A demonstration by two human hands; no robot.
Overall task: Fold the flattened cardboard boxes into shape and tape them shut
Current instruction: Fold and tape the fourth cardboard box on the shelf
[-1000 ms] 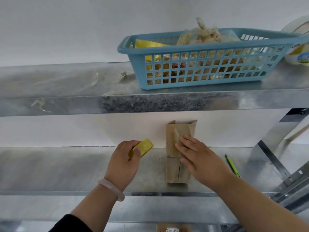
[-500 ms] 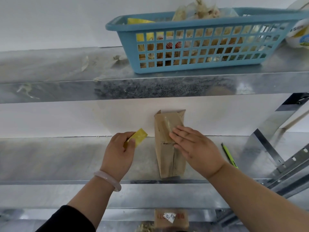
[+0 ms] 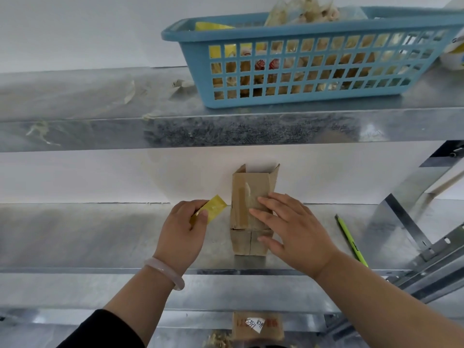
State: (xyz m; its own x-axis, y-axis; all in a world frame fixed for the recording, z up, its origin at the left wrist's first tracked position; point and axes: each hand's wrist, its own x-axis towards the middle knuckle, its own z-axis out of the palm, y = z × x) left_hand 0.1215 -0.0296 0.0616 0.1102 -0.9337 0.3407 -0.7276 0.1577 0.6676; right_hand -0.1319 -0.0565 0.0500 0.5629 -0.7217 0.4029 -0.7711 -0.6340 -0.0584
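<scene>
A small brown cardboard box [image 3: 247, 197] lies lengthwise on the middle metal shelf [image 3: 100, 234], its far flaps standing open and a strip of clear tape along its top. My right hand [image 3: 288, 227] lies flat on the box's right side, fingers straight, pressing on the taped face. My left hand [image 3: 183, 229], with a pale bracelet on its wrist, is just left of the box and pinches a small yellow tape roll [image 3: 211, 209] between thumb and fingers.
A blue plastic basket [image 3: 313, 54] full of packets stands on the upper shelf [image 3: 75, 96], among scraps of tape. A green pen [image 3: 350, 239] lies right of the box. Slanted metal frame bars [image 3: 414, 234] rise at the right. Another cardboard box [image 3: 258, 325] sits on a lower level.
My view has tilted down a little, so the shelves sit higher in frame. My right hand has slid along the box's taped top. My left hand still holds the yellow roll.
</scene>
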